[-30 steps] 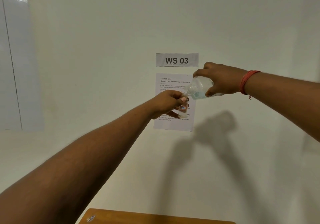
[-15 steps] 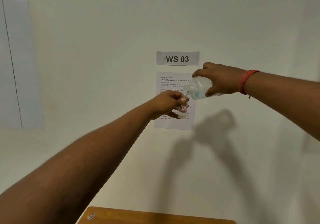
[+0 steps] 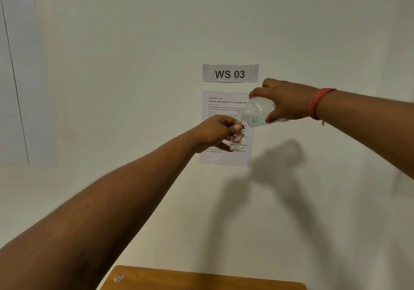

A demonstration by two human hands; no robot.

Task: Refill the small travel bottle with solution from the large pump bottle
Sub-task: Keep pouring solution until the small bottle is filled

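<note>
My left hand (image 3: 218, 132) grips a small clear travel bottle (image 3: 236, 143) upright in front of the wall, fingers around its upper part; an orange-and-blue label shows on it. My right hand (image 3: 285, 102) holds the large clear bottle (image 3: 257, 112) tilted down to the left, with pale blue liquid pooled inside near its low side. Its open neck sits right above the small bottle's mouth. No pump head is visible on the large bottle. Whether liquid is flowing cannot be told.
A "WS 03" sign (image 3: 230, 73) and a printed task sheet (image 3: 224, 130) are stuck to the white wall behind the hands. A wooden tabletop edge (image 3: 201, 278) shows at the bottom. A red thread band (image 3: 319, 103) circles my right wrist.
Both hands and bottles hold almost the same pose; the view has shifted only slightly upward.
</note>
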